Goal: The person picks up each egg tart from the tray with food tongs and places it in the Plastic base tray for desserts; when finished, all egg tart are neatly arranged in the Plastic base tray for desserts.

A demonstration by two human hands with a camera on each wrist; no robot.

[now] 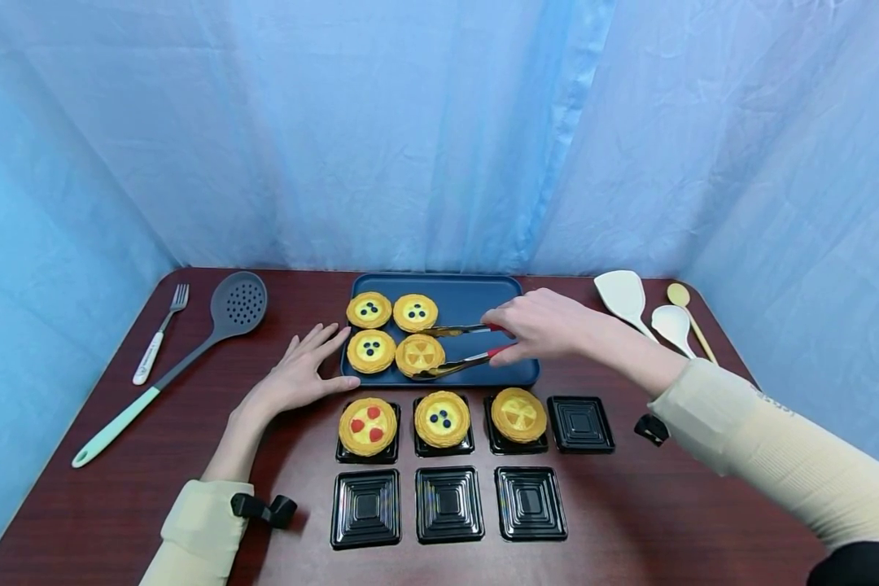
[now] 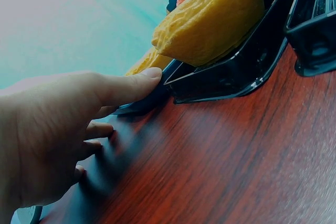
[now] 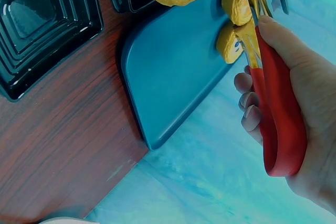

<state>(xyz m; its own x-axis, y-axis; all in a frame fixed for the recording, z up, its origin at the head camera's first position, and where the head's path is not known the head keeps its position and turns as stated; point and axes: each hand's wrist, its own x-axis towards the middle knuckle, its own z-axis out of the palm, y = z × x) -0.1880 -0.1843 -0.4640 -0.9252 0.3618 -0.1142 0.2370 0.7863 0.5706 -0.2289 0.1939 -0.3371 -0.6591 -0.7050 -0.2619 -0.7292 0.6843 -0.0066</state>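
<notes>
Red-handled tongs (image 3: 286,129), right fingers (image 3: 252,117) curled around

A fork (image 1: 159,336) lies beside a green-handled skimmer (image 1: 190,358).

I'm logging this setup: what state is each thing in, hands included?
Left hand: fingers spread, at the tray's edge
Right hand: gripping tongs
Tongs: parted around a wedge-topped tart
Tray: holding four tarts
Three black boxes: one tart each
Four black boxes: empty
Skimmer: lying unheld
Fork: lying unheld
Turner: lying unheld
White spoon: lying unheld
Yellow spoon: lying unheld
</notes>
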